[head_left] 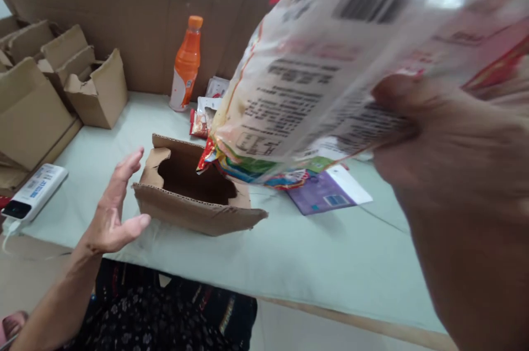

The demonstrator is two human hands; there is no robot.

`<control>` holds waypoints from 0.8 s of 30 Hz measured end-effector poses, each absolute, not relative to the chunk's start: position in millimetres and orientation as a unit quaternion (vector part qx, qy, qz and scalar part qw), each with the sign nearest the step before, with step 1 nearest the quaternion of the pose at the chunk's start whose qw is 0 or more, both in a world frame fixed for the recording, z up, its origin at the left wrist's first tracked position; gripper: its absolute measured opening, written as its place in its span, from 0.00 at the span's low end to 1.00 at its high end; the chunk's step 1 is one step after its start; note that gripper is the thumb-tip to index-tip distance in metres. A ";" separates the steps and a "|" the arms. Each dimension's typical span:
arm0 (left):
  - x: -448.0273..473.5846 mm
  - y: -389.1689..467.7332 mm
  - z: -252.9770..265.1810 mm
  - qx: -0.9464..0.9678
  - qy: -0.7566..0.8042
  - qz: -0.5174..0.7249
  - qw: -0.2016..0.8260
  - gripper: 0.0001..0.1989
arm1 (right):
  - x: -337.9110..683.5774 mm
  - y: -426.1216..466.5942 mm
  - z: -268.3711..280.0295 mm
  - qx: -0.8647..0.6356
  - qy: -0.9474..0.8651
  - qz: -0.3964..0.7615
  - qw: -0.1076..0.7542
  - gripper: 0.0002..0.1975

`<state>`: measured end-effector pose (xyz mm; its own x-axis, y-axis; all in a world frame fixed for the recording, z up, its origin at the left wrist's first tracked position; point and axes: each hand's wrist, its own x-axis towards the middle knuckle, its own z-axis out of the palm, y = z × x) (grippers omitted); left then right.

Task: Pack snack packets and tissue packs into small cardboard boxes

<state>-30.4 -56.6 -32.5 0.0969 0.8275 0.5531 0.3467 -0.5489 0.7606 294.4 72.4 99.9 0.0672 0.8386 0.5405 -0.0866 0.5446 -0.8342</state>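
Note:
My right hand grips a large printed plastic food bag, pale with red, green and blue edging and a barcode. The bag is tilted, its lower left corner hanging over the right part of an open cardboard box. Its motion blurs the upper part, and what it contains I cannot make out. The box stands on the table with its flaps raised and a dark inside. Just left of the box, my left hand is held with thumb and fingers apart, nothing in it.
An orange drink bottle stands by the brown back panel. Small packets lie near it. A purple packet rests on the pale table. More cardboard boxes and a white power bank with a cable are on the left.

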 end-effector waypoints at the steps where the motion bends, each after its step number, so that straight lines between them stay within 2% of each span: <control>1: -29.3 -58.2 -29.7 0.707 0.421 0.521 0.227 0.40 | 289.7 70.1 97.7 -0.316 -0.599 0.348 0.648 0.11; 6: -28.7 -51.0 1.3 0.772 0.382 0.463 0.207 0.31 | 278.9 66.8 92.9 -0.296 -0.626 0.353 0.629 0.11; 11: -21.4 -24.7 42.0 0.894 0.359 0.230 0.140 0.15 | 260.8 71.9 81.1 -0.263 -0.595 0.375 0.660 0.13; 13: -18.3 -19.8 47.9 0.904 0.374 0.179 0.104 0.11 | 253.7 76.8 71.0 -0.256 -0.573 0.403 0.666 0.15; 19: -17.1 -24.8 41.4 0.920 0.368 0.131 0.029 0.10 | 246.6 86.2 37.0 -0.255 -0.475 0.406 0.738 0.15; 24: -17.3 -27.9 33.5 0.912 0.375 0.157 -0.047 0.08 | 244.6 76.9 15.3 -0.296 -0.512 0.425 0.685 0.19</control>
